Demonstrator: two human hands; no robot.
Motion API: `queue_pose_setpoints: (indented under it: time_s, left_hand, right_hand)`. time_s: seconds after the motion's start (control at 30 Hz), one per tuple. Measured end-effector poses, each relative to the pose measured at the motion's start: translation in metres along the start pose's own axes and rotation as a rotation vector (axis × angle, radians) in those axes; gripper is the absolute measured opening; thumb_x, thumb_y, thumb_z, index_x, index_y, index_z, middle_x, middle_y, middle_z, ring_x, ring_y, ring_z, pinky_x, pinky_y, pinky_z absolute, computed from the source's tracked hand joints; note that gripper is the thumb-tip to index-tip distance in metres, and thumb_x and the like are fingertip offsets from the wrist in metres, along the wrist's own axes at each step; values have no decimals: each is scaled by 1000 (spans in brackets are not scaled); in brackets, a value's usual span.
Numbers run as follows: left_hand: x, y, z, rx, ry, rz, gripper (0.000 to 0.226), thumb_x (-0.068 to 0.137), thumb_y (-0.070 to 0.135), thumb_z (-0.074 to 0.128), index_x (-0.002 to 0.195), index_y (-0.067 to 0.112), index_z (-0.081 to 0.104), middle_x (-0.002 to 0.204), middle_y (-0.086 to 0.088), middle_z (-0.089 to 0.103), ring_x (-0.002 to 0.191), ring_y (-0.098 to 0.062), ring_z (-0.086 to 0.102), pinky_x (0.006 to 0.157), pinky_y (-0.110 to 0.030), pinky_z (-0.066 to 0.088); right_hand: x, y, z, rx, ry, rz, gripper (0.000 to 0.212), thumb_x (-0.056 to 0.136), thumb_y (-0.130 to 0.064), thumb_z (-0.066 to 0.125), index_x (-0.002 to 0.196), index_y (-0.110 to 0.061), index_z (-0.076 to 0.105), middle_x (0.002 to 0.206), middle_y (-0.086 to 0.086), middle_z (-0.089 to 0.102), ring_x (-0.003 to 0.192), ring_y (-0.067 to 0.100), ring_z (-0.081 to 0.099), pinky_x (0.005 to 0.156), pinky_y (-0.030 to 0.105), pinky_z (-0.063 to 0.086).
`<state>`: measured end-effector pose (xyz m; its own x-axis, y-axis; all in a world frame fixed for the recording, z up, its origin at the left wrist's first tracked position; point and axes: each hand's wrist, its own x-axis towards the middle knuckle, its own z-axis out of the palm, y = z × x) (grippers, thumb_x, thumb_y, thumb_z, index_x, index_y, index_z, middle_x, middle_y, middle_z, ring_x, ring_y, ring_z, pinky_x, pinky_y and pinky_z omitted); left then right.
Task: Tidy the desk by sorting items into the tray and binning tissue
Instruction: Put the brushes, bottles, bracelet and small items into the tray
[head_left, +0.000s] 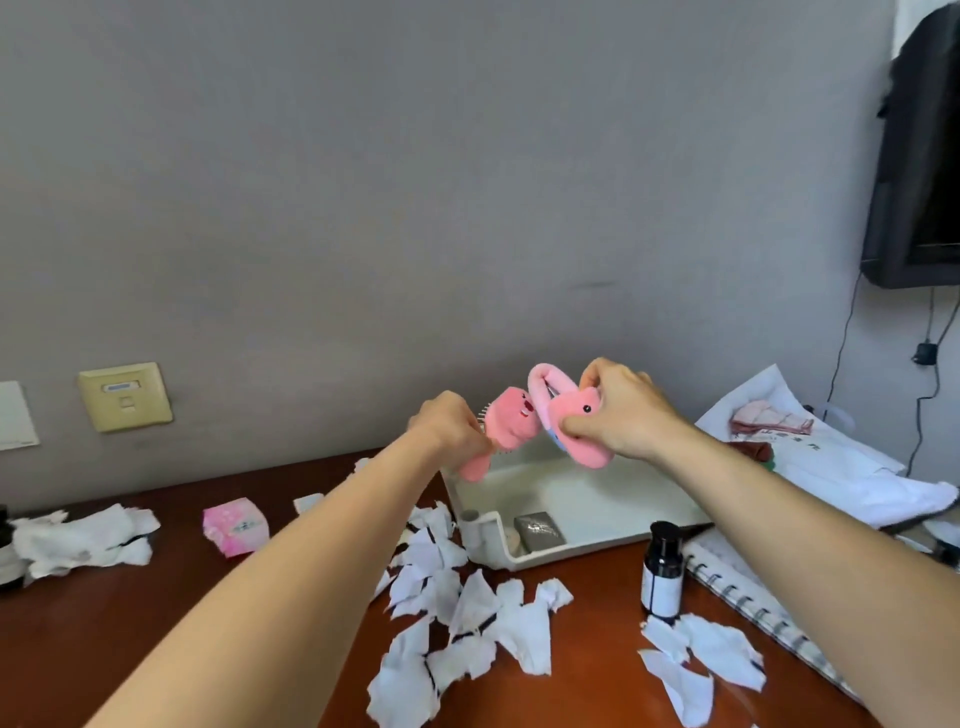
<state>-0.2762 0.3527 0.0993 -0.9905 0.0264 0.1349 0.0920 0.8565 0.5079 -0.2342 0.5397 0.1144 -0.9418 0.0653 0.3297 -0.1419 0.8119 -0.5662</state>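
Note:
My left hand (449, 423) grips a pink hairbrush (506, 431) with a cartoon face, held up above the far left end of the white tray (587, 499). Touching the brush on its right is a pink plush headband (566, 415), which my right hand (621, 410) pinches above the tray. Inside the tray lie a small grey packet (537, 531) and a pale item partly hidden by the front rim. Several torn white tissue pieces (467, 618) litter the brown desk in front of the tray, and more tissue (83, 538) is heaped at the left.
A dark dropper bottle (662, 571) stands by the tray's front right corner, next to a spiral notebook (753, 603). A pink tissue pack (236, 525) lies left of my left forearm. White cloth and bags (810, 457) pile at the right; a wall socket (124, 396) is behind.

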Motion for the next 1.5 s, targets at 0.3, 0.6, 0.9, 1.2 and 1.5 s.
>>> queue_pose_setpoints:
  time_s: [0.3, 0.6, 0.9, 1.2, 1.5]
  left_hand:
    - [40, -12, 38, 204, -125, 85, 19, 75, 21, 73, 90, 10, 75, 93, -7, 71, 82, -21, 62, 75, -29, 52]
    - [49, -25, 48, 368, -105, 185, 16, 82, 23, 65, 96, 17, 71, 105, -6, 69, 103, -25, 61, 82, -28, 47]
    - [55, -23, 62, 678, -54, 178, 33, 78, 9, 63, 111, 17, 59, 121, -6, 61, 116, -25, 55, 94, -31, 38]
    - [52, -23, 56, 537, -42, 166, 25, 86, 16, 59, 110, 13, 61, 120, -10, 62, 111, -30, 58, 86, -32, 45]
    - [-2, -17, 1, 361, -117, 243, 34, 97, 27, 41, 127, 13, 50, 131, -11, 53, 117, -30, 51, 96, -38, 44]
  right_hand:
    - [36, 9, 23, -158, -230, 115, 31, 74, -24, 69, 99, -8, 60, 95, 9, 59, 85, 27, 56, 56, 26, 39]
    - [51, 18, 41, -351, -254, 166, 30, 75, -30, 70, 67, -13, 45, 89, 9, 53, 80, 28, 53, 46, 22, 33]
    - [53, 15, 50, -452, -484, 211, 31, 82, -31, 70, 86, -7, 51, 96, 11, 52, 79, 27, 54, 62, 31, 48]
    - [47, 15, 58, -441, -495, 190, 41, 100, -24, 39, 134, -1, 47, 116, 16, 52, 99, 30, 52, 74, 34, 44]
    - [13, -26, 20, -540, -440, 41, 40, 95, -26, 49, 131, -10, 52, 132, 9, 57, 119, 29, 55, 95, 31, 44]
